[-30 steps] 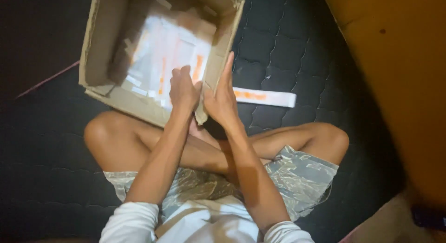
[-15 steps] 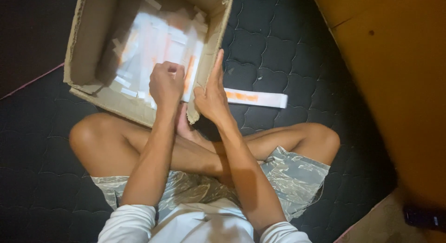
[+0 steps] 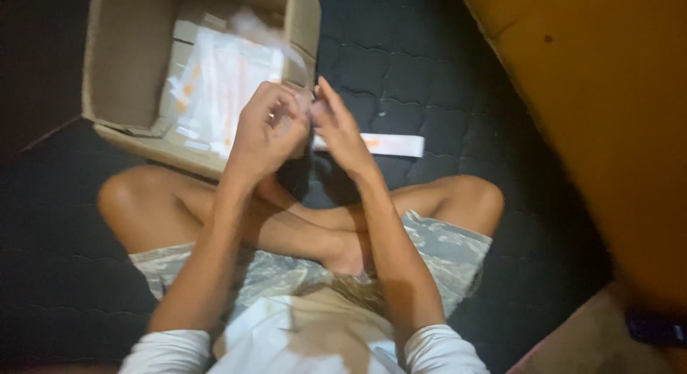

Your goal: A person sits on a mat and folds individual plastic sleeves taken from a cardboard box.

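Dark quilted matting (image 3: 401, 66) covers the floor, with an orange-brown panel (image 3: 608, 116) rising at two o'clock. Cross-legged on it sits a person in patterned shorts (image 3: 444, 252) and a white top. At eleven o'clock lies an open cardboard box (image 3: 122, 66) filled with white and orange packets (image 3: 215, 88). Both hands meet just in front of the box's near corner. The left hand (image 3: 261, 131) is curled, fingers pinched on a thin clear wrapper (image 3: 268, 31) that trails up over the box toward twelve o'clock. The right hand (image 3: 340, 127) touches it, fingers fairly straight, tips at the same wrapper; how firmly it grips is blurred. Behind the hands, toward one o'clock, a long white strip (image 3: 390, 144) with an orange mark lies flat on the matting.
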